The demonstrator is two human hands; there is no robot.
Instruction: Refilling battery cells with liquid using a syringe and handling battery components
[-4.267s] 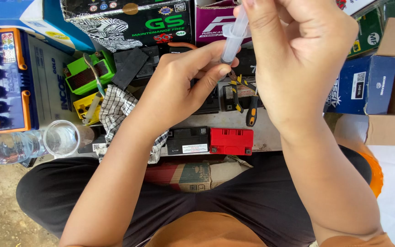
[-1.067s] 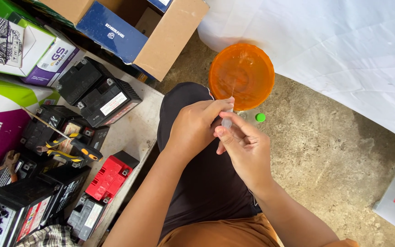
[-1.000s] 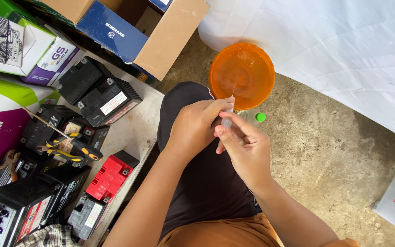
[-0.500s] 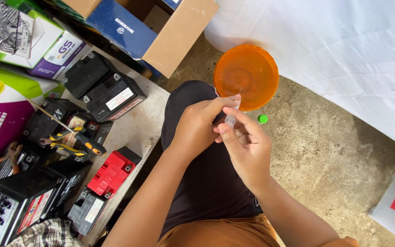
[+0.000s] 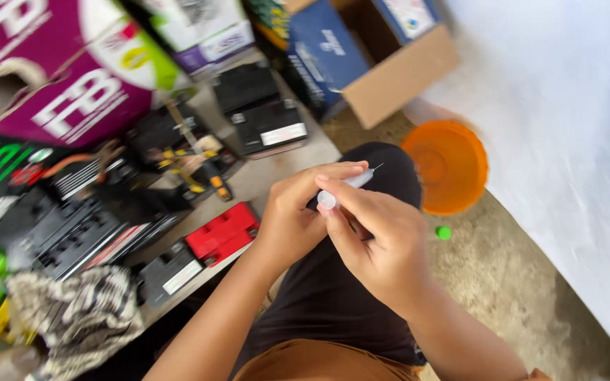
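Observation:
A small clear syringe (image 5: 351, 182) with a thin needle lies between both hands, above my dark-trousered knee. My left hand (image 5: 298, 215) grips its barrel from the left. My right hand (image 5: 379, 243) pinches the plunger end with thumb and fingers. The needle tip points right, toward an orange plastic bowl (image 5: 450, 166) on the concrete floor.
Several black batteries (image 5: 259, 113) and a red battery (image 5: 224, 231) sit on a low grey board at the left, with a yellow-handled tool (image 5: 202, 173), a patterned cloth (image 5: 72, 314), a magenta box (image 5: 58, 85) and an open cardboard box (image 5: 390, 60). A green cap (image 5: 444, 232) lies near white sheeting (image 5: 566, 141).
The view has swung left and closer, so the batteries fill more of the frame. Both hands have turned the syringe from upright over the bowl to nearly level, needle pointing right.

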